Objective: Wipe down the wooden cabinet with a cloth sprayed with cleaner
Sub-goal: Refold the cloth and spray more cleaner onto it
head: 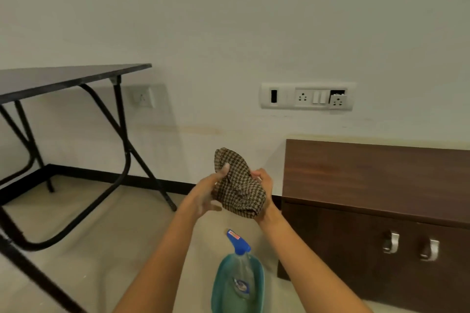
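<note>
Both hands hold a bunched brown checked cloth (237,183) in the air at the centre of the view. My left hand (207,192) grips its left side with the thumb pressed on the fabric. My right hand (264,193) cups it from the right and below. A spray bottle of blue-green cleaner (237,279) with a blue nozzle stands below my arms, apart from both hands. The low dark wooden cabinet (376,185) with two metal handles (390,242) stands to the right against the wall.
A black folding table (63,79) with metal legs stands at the left. A white switch and socket panel (306,96) is on the wall above the cabinet. Pale floor (106,236) lies between the table and the cabinet.
</note>
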